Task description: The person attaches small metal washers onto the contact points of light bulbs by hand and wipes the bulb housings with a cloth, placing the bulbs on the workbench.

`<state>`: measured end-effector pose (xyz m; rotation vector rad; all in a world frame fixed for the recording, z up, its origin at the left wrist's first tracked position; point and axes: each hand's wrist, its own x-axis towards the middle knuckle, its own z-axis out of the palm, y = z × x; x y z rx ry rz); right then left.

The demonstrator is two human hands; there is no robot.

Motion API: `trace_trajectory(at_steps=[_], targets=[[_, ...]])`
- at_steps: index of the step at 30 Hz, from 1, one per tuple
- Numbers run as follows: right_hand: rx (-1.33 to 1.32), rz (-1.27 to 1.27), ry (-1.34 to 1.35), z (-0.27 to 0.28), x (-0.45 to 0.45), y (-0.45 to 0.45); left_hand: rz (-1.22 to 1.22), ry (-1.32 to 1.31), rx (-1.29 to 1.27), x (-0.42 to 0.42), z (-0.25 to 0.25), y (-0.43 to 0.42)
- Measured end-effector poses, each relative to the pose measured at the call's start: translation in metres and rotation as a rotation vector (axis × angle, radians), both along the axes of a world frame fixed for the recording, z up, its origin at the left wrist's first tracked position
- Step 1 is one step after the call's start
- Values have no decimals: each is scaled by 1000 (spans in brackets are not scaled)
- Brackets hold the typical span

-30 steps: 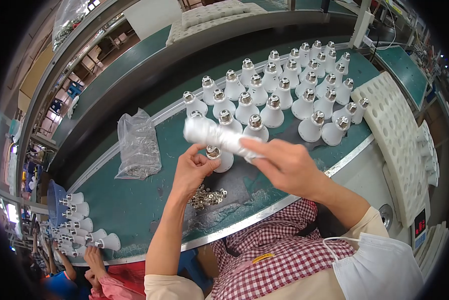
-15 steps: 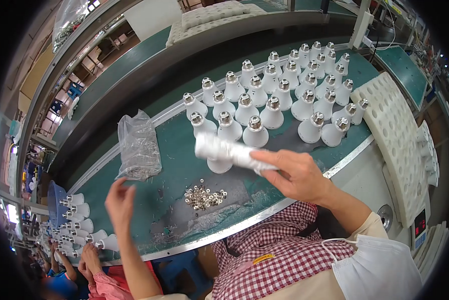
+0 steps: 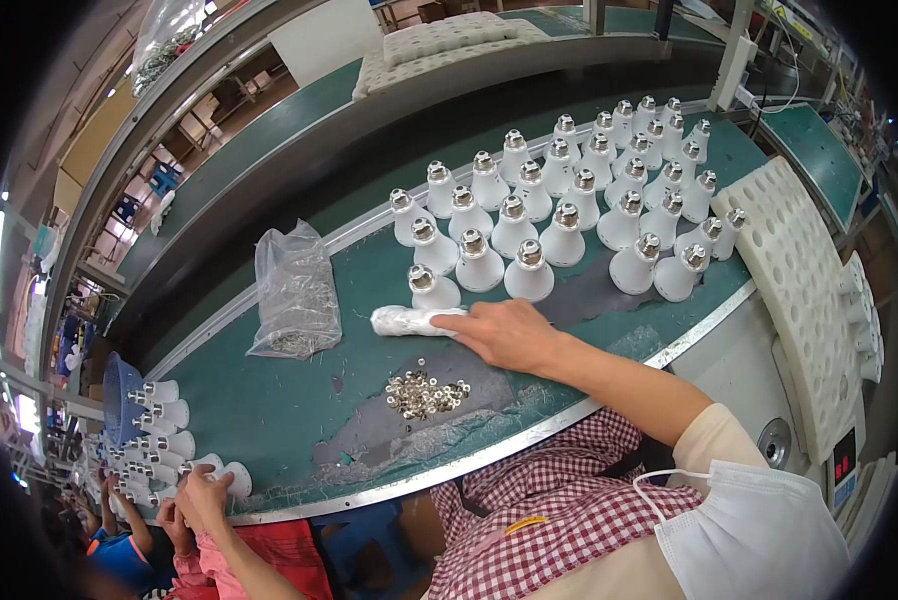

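My right hand [image 3: 504, 335] is closed around the end of a white, cloth- or plastic-wrapped cylindrical object [image 3: 401, 321], held low over the bench just in front of the nearest light bulb [image 3: 433, 290]. What is under the wrapping is hidden. At the lower left, my left hand [image 3: 205, 498] has its fingers curled at a white light bulb [image 3: 237, 479] lying on its side at the edge of a group of bulbs. Several upright bulbs [image 3: 529, 275] with metal screw caps stand in rows. A pile of small metal contact caps [image 3: 424, 395] lies nearer to me.
A clear bag of thin metal pins [image 3: 297, 290] lies left of the rows. A blue basket [image 3: 121, 400] stands at the far left. A co-worker's hand [image 3: 175, 527] is close by my left hand. A white foam tray with holes [image 3: 794, 270] leans at the right.
My left hand has moved down and left from above the bench to the bulbs there. My right hand has lowered the white wrapped object toward the bench, moving left. The view has shifted slightly.
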<state>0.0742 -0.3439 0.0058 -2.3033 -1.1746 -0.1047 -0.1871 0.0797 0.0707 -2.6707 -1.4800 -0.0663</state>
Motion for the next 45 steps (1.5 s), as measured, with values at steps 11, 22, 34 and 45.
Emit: trace_trajectory(at_steps=[11,22,34,45], targets=[[499,-46,317,15,-8,-6,-796,-487,-569,132,14,-188],[579,-300,248,21,-43,-93,-1142,-417,-744,212,-13,-261],[611,-281,261,22,-55,-91,-910,-418,-706,188,-59,-232],[609,-328,277,28,-56,-94,-800,-609,-1020,192,-47,-241]])
